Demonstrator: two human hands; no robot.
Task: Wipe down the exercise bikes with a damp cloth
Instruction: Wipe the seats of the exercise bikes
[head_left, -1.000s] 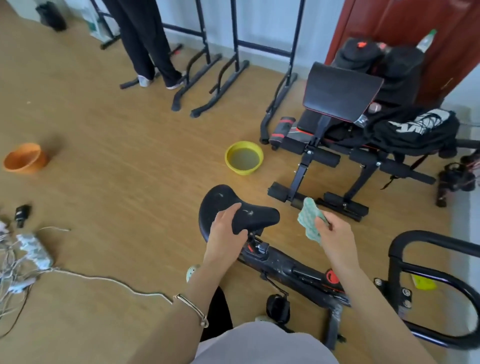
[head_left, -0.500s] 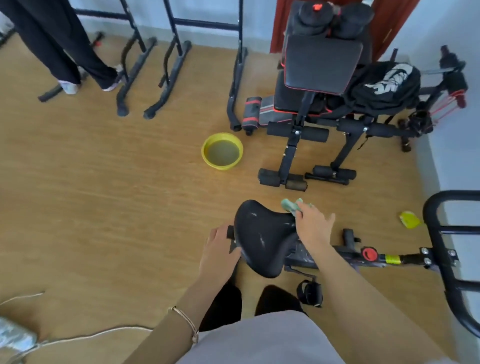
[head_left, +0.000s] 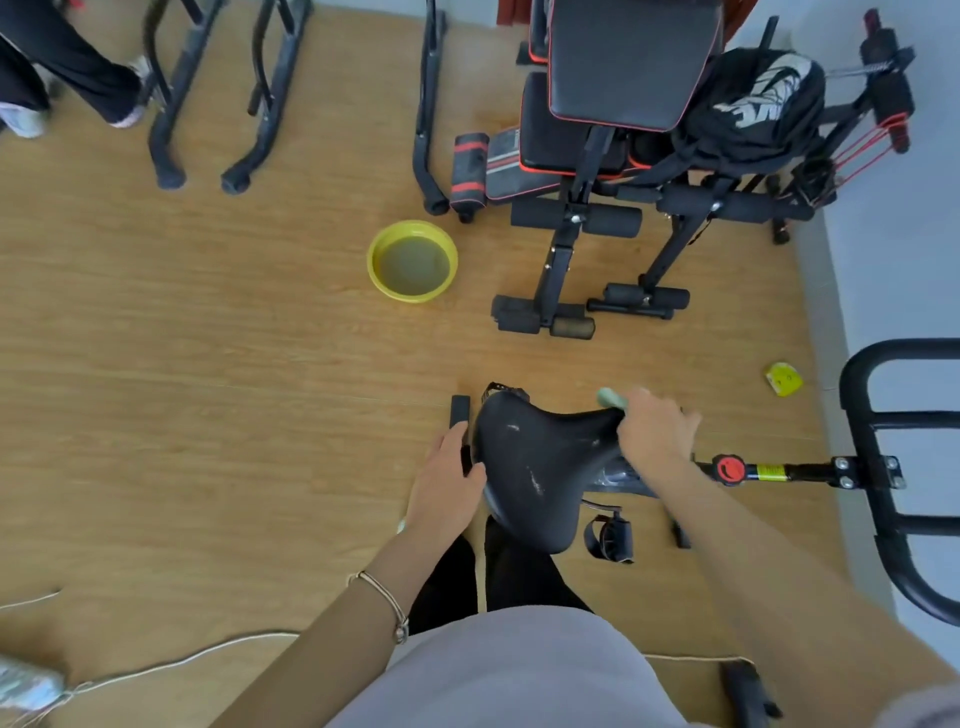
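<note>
The exercise bike's black saddle (head_left: 540, 467) sits just below me, its narrow nose pointing right toward the black frame bar (head_left: 800, 472) with a red knob (head_left: 728, 469). My left hand (head_left: 445, 486) grips the saddle's wide rear edge on the left side. My right hand (head_left: 655, 432) presses a pale green cloth (head_left: 612, 399) onto the saddle's nose; only a small corner of the cloth shows past my fingers. The bike's black handlebar loop (head_left: 883, 467) curves along the right edge.
A yellow basin (head_left: 412, 299) of murky water stands on the wooden floor beyond the saddle. A black weight bench (head_left: 602, 171) with a black bag (head_left: 753, 109) stands behind it. Black rack feet (head_left: 166, 130) and another person's legs (head_left: 62, 67) are top left. A white cord (head_left: 171, 665) lies at lower left.
My right hand brought the cloth from the air down onto the saddle's nose. My left hand slid from the saddle top to its rear edge. My view tilted downward.
</note>
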